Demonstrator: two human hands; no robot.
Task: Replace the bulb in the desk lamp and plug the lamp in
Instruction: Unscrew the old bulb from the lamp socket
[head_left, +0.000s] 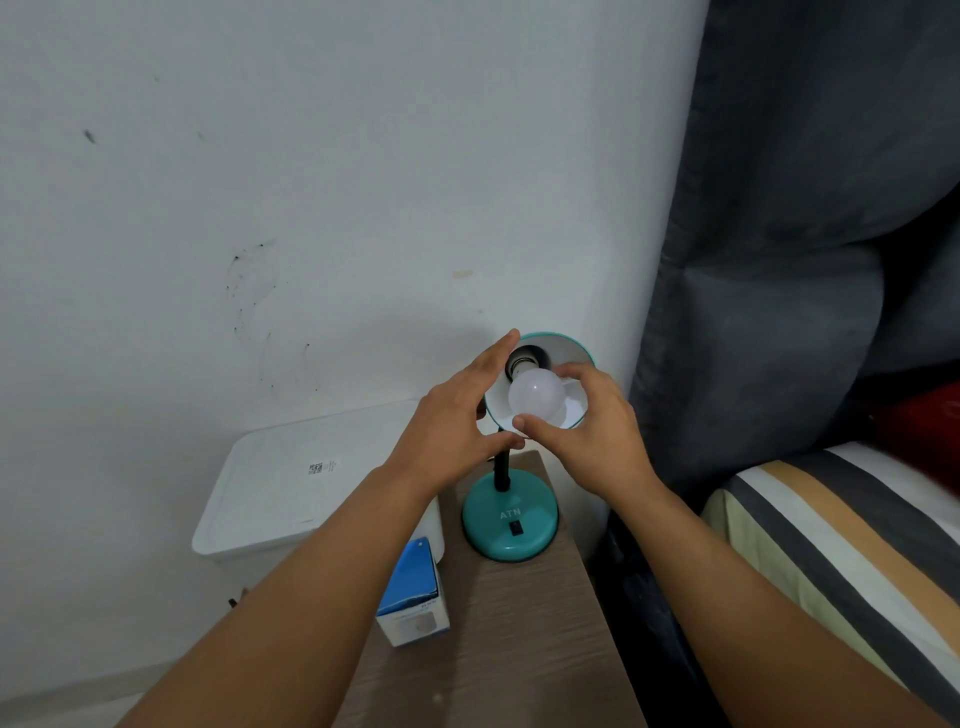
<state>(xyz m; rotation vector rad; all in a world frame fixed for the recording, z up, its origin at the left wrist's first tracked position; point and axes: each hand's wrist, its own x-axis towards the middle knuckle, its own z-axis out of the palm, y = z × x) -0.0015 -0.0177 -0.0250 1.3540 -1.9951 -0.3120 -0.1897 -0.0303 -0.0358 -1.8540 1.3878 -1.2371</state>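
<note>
Right-hand fingers (569, 371) curled around the frosted white round bulb (536, 397), thumb pressed under its dome, forefinger over the top: a pinch grip suited to turning. Bulb sitting just at the mouth of the dark socket (522, 358), its base toward the threads; whether seated, half-threaded or free of them, impossible to tell from here.

Left hand (457, 415) spread open beside the bulb, fingers stretched along the rim of the teal metal lamp shade (571, 345), thumb reaching underneath near the right thumb. Probably there to steady the shade against the twist; nothing clasped in it.

Below the fingers, black lamp neck (501, 470) dropping to the round teal lamp base (511, 522), switch facing the person, standing on the narrow wood-grain tabletop (519, 649). Nearer the person and left of the base, a small blue-and-white cardboard bulb box (413, 595), kept within easy reach. Further left, a white plastic lidded bin (291, 478) against the wall. To the right of the fingers, a grey padded headboard (779, 260) and striped bedding (831, 545).

No cord, plug or outlet visible, so plugging in judged not yet begun.
</note>
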